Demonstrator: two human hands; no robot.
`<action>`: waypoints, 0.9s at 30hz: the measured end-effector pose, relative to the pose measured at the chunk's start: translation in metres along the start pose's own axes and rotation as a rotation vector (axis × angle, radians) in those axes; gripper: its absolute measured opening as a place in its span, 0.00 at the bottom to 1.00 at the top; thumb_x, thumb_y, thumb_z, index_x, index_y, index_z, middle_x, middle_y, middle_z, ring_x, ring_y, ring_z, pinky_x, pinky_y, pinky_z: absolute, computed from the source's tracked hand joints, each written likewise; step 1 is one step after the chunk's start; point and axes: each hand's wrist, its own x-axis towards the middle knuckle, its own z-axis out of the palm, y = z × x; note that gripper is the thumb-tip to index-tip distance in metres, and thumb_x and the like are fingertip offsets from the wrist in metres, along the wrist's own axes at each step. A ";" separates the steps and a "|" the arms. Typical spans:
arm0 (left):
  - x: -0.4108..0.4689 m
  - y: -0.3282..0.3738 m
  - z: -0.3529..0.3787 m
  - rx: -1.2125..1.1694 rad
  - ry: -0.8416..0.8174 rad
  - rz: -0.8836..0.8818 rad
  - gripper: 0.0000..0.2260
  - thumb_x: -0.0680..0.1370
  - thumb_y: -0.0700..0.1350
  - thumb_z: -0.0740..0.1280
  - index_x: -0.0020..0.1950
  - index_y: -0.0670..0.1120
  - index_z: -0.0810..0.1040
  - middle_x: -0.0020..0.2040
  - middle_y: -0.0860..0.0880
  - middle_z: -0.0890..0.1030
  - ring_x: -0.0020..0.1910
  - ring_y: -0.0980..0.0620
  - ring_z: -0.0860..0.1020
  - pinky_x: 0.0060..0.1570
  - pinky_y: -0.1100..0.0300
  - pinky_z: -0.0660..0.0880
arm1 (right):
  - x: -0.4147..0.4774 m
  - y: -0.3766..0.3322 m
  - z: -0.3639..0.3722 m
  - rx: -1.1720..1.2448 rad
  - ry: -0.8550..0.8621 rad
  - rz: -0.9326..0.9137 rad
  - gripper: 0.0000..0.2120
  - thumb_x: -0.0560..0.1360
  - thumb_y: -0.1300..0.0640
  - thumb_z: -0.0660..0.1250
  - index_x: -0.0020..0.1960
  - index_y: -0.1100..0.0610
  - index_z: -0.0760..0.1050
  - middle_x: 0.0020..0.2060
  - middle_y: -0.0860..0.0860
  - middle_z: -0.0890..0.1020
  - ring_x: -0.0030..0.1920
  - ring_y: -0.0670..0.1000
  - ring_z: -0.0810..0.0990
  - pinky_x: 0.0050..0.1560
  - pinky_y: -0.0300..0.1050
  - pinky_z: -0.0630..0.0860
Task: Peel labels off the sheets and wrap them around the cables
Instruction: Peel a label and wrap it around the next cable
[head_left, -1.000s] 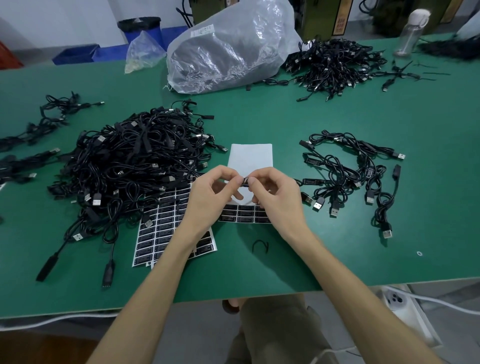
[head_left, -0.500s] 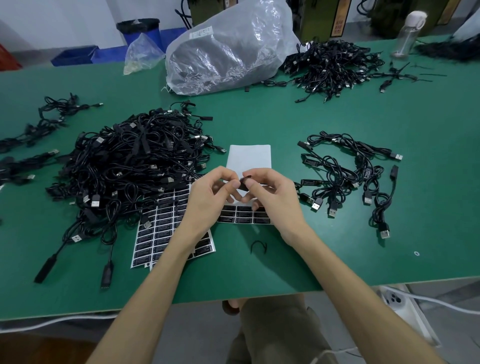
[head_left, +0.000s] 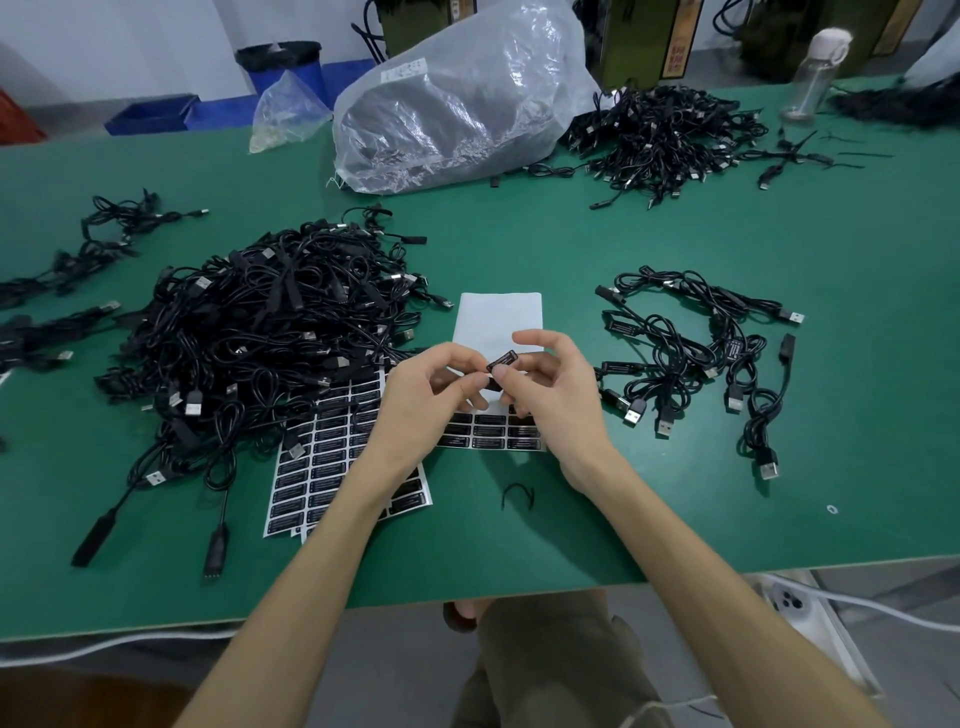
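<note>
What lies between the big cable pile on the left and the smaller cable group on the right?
In the head view, a mostly peeled white sheet lies there; above it the left hand and right hand pinch a black label.

Plastic bag, water bottle, blue crate

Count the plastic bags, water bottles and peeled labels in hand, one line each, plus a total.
Plastic bags: 2, large bag and small bag; pale shape at right edge unclear.
Water bottles: 1, water bottle.
Peeled labels in hand: 1, label in right hand.
Total: 4.
</note>
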 end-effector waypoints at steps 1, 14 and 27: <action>0.000 0.000 0.000 -0.001 0.010 -0.008 0.04 0.79 0.34 0.72 0.51 0.42 0.83 0.38 0.49 0.85 0.37 0.47 0.84 0.43 0.57 0.82 | 0.000 0.000 0.001 -0.007 0.000 0.004 0.16 0.77 0.65 0.73 0.63 0.55 0.75 0.40 0.49 0.82 0.34 0.47 0.80 0.36 0.37 0.75; 0.001 0.001 -0.005 -0.029 0.012 0.015 0.08 0.79 0.36 0.72 0.50 0.48 0.86 0.44 0.48 0.83 0.35 0.52 0.81 0.41 0.54 0.82 | 0.000 0.006 0.005 -0.213 -0.069 -0.042 0.19 0.76 0.64 0.73 0.63 0.50 0.73 0.42 0.50 0.82 0.37 0.47 0.77 0.45 0.46 0.79; 0.000 0.003 -0.006 -0.073 -0.039 -0.003 0.01 0.79 0.34 0.71 0.48 0.39 0.82 0.39 0.49 0.83 0.38 0.55 0.80 0.39 0.58 0.79 | 0.000 0.007 0.003 -0.296 -0.128 -0.063 0.08 0.79 0.52 0.73 0.57 0.50 0.78 0.44 0.46 0.83 0.35 0.45 0.74 0.39 0.40 0.74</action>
